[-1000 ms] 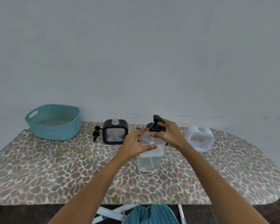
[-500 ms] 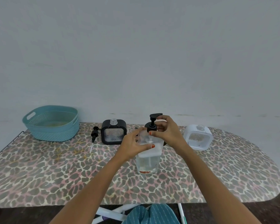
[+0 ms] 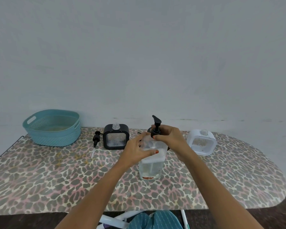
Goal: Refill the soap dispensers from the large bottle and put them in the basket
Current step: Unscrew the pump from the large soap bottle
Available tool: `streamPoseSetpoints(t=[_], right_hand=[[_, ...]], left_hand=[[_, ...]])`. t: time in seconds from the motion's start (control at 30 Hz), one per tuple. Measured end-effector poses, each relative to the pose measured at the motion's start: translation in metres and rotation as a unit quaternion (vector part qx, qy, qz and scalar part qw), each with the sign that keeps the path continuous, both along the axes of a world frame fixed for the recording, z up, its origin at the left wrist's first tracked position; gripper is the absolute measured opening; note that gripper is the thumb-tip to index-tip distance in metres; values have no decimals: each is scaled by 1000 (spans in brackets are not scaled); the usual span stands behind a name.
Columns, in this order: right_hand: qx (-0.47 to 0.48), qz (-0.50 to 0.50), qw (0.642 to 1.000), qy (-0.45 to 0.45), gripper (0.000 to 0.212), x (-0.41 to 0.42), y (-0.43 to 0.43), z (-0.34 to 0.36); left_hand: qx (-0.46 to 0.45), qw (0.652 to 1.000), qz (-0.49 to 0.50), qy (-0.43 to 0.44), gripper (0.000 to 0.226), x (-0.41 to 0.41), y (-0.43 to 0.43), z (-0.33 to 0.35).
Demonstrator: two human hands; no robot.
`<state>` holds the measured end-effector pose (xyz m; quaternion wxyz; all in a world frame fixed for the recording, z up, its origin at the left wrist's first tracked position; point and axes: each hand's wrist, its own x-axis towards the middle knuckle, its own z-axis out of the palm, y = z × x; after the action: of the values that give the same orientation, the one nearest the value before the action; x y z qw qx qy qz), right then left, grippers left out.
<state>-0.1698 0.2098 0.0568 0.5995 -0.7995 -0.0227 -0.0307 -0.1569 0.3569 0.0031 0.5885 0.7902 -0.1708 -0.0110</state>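
The large clear bottle [image 3: 151,164] stands upright near the middle of the bench [image 3: 40,179], partly filled with clear liquid. Its shoulder is wrapped by the left hand [image 3: 137,150], thumb across the front, so the body is held against turning. The black collar of the pump head [image 3: 156,128] is pinched by the fingertips of the right hand [image 3: 169,138], the spout pointing up and away. The step in hand is judged to be the unscrewing of this pump so the bottle can be poured from.

To do it well, the bottle should be kept pressed down on the bench while the collar alone is turned; the spout should not be used as a lever. Once the thread is free, the pump should be drawn straight up, since a long dip tube is likely attached and may drip.

Both dispensers are open at the neck and ready: the black square dispenser [image 3: 116,137] to the left, the white square dispenser [image 3: 201,142] to the right behind the right wrist. A loose black pump [image 3: 96,140] lies beside the black one, its tube pointing toward the viewer. Something dark lies behind the bottle, mostly hidden. The teal basket [image 3: 53,129] sits at the far left, well apart; the path to it is crossed only by the loose pump and the black dispenser.
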Motion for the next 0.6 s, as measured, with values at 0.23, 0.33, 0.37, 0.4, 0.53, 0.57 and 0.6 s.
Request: streamPoseSetpoints(t=[0.23,0.33,0.37,0.4,0.53,0.57,0.6], right_hand=[[-103,-79,990,-59,44,3,9,-7],[-98,-88,990,-58,35,4,8,-7],[-87,-85,991,-54,35,4,6,-6],[-63,-79,994,-45,38,4,4,-4],[-20,-26,999,-5,47,4,2,1],[-55,-31,998,-15,48,5,4,-1],[-91,-45,994,-31,48,6,6,-4]], left_hand=[[-5,1000,-4,3,62,-1,0,0],[-8,1000,1,7,74,-1,0,0],[-9,1000,1,6,74,-1,0,1],[-10,1000,1,6,72,0,0,1],[-9,1000,-1,1,66,0,0,0],[-8,1000,-1,2,65,-1,0,0],[-4,1000,-1,4,63,0,0,-1]])
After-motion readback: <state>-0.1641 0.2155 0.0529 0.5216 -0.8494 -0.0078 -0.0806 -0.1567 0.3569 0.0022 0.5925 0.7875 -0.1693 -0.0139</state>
